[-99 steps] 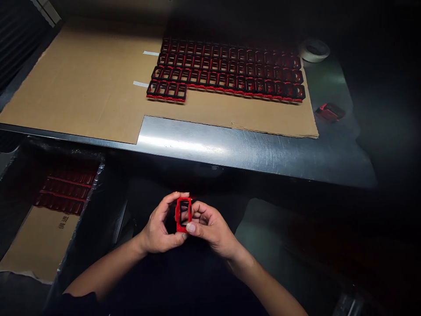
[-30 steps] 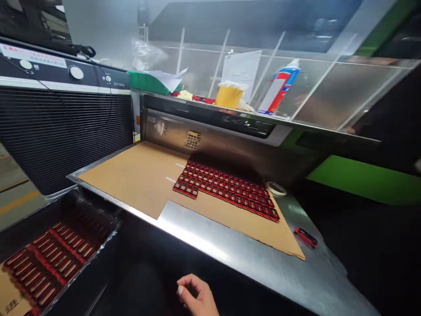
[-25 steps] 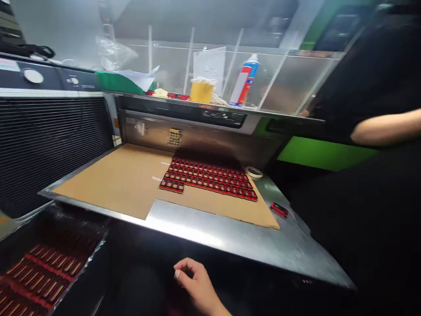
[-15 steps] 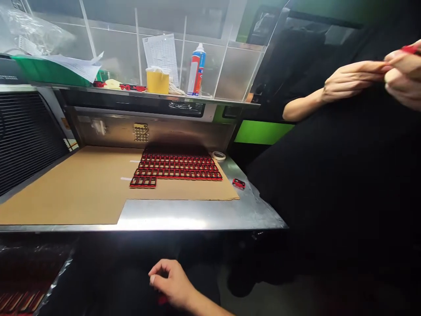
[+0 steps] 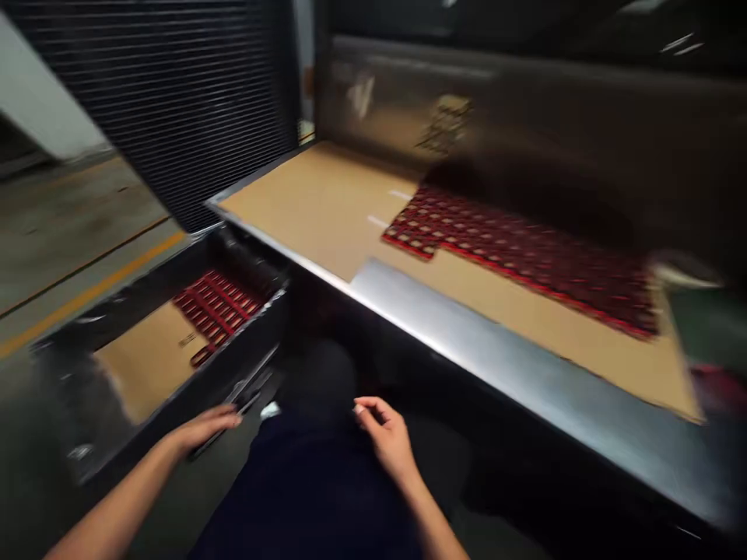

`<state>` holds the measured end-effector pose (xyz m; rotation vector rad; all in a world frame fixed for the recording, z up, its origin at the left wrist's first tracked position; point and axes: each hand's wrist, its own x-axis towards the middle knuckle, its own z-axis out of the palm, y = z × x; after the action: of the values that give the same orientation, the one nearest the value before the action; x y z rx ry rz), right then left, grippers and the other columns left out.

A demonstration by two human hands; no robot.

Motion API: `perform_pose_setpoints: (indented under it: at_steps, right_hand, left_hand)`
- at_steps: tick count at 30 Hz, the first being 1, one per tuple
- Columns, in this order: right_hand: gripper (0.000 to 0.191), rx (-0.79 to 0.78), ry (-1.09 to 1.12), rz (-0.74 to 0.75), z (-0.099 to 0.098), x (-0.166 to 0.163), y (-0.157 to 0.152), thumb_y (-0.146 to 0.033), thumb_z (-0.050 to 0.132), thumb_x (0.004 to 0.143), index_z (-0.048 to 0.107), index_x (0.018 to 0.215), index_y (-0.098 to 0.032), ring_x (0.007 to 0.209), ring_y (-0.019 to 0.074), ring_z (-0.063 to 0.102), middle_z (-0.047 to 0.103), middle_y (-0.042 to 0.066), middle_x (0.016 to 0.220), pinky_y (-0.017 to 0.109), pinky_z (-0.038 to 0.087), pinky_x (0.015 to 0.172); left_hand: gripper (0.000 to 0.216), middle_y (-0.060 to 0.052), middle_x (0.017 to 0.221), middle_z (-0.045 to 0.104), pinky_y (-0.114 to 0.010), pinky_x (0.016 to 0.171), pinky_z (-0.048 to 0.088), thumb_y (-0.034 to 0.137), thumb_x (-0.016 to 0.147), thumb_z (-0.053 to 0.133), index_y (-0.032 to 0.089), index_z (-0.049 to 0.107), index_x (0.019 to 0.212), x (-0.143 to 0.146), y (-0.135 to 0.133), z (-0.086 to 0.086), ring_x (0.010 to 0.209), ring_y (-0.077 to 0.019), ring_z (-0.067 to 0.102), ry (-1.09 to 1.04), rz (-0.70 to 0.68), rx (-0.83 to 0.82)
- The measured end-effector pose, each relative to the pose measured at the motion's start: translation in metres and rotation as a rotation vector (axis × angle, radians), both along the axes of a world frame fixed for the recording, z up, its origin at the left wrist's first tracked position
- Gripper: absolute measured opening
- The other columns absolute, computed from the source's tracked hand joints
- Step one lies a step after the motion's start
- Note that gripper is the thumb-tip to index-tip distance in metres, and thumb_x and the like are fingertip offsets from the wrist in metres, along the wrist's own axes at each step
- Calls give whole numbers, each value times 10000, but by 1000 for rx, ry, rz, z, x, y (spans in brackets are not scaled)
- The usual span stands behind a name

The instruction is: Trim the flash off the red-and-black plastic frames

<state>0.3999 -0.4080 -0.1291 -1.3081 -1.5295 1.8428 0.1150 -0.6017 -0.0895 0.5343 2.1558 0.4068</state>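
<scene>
My left hand [image 5: 208,426] is at the near edge of a dark bin [image 5: 117,455], its fingers stretched out over the rim. Whether it touches the rim is not clear. My right hand [image 5: 388,437] hangs in front of the workbench, thumb and forefinger curled together; anything between the tips is too small to make out. Inside the bin, rows of red and black frame-like parts [image 5: 213,307] lie beside a brown cardboard sheet [image 5: 155,354]. More red and black parts [image 5: 525,249] stand in close rows on the bench cardboard [image 5: 327,206], blurred by motion.
The metal bench edge [image 5: 420,319] runs diagonally between the bin and the bench cardboard. A black ribbed panel [image 5: 204,101] rises behind the bin. A blurred pale tape roll [image 5: 685,274] sits at the bench's right. A yellow line [image 5: 93,292] marks the floor.
My view has swung left and down, from the bench, shelf and a co-worker to the bin. My left hand has come into view; my right hand stays curled.
</scene>
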Motion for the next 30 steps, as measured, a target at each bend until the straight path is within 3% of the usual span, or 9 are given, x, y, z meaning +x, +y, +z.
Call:
perform_pose_setpoints:
  at_steps: [3, 6, 10, 13, 18, 25, 28, 30]
  right_hand:
    - [485, -106, -16, 30, -32, -8, 3, -573, 797, 693, 740, 922, -149, 700, 177, 591, 676, 28, 753, 295, 479, 653]
    - [434, -212, -63, 26, -62, -10, 9, -496, 826, 702, 727, 914, -131, 656, 148, 596, 673, 15, 738, 262, 476, 602]
    - [280, -329, -142, -15, -82, -5, 20, -386, 670, 944, 662, 1044, -125, 706, 134, 642, 679, 32, 892, 276, 547, 638]
    - [266, -389, -150, -34, -85, -2, 24, -348, 607, 999, 624, 1170, -145, 862, 173, 676, 669, 64, 1080, 346, 594, 745]
    - [295, -436, -106, -53, -86, 0, 20, -346, 619, 991, 617, 1211, -150, 947, 201, 676, 659, 82, 1156, 386, 594, 807]
    - [288, -421, -102, -42, -90, 2, 16, -330, 627, 987, 618, 1211, -149, 946, 200, 678, 659, 81, 1157, 382, 597, 802]
    - [285, -399, -105, -34, -90, 3, 15, -326, 629, 986, 619, 1209, -149, 946, 200, 678, 659, 81, 1156, 380, 597, 800]
    - [291, -383, -110, -35, -89, 5, 14, -327, 631, 984, 618, 1215, -150, 964, 206, 676, 656, 84, 1171, 390, 595, 815]
  left_hand:
    - [596, -87, 1238, 721, -376, 992, 515, 521, 730, 608, 198, 653, 1230, -10, 16, -12, 1207, -293, 642, 122, -38, 63]
    - [836, -140, 1468, 536, -389, 1112, 420, 480, 736, 668, 165, 413, 1467, 9, 45, -24, 1358, -298, 514, 288, -109, 136]
    - [906, -169, 1392, 539, -459, 1050, 463, 516, 716, 712, 175, 368, 1482, 39, 74, -19, 1291, -367, 547, 430, -176, 169]
    - [888, -161, 1288, 573, -453, 987, 498, 513, 719, 714, 172, 380, 1468, 47, 82, -12, 1211, -369, 590, 515, -213, 169]
    - [869, -165, 1209, 583, -444, 988, 483, 485, 731, 698, 140, 382, 1463, 49, 80, -10, 1169, -367, 592, 608, -283, 146]
    - [878, -178, 1319, 552, -458, 1002, 451, 489, 745, 642, 158, 329, 1496, 51, 64, -21, 1228, -385, 555, 542, -276, 98]
    - [780, -159, 1303, 607, -414, 917, 486, 533, 729, 638, 173, 470, 1399, 37, 42, -29, 1136, -357, 620, 387, -280, 56]
    - [615, -99, 1142, 705, -360, 844, 504, 527, 697, 654, 198, 622, 1215, 23, 21, -33, 994, -306, 677, 238, -308, 33]
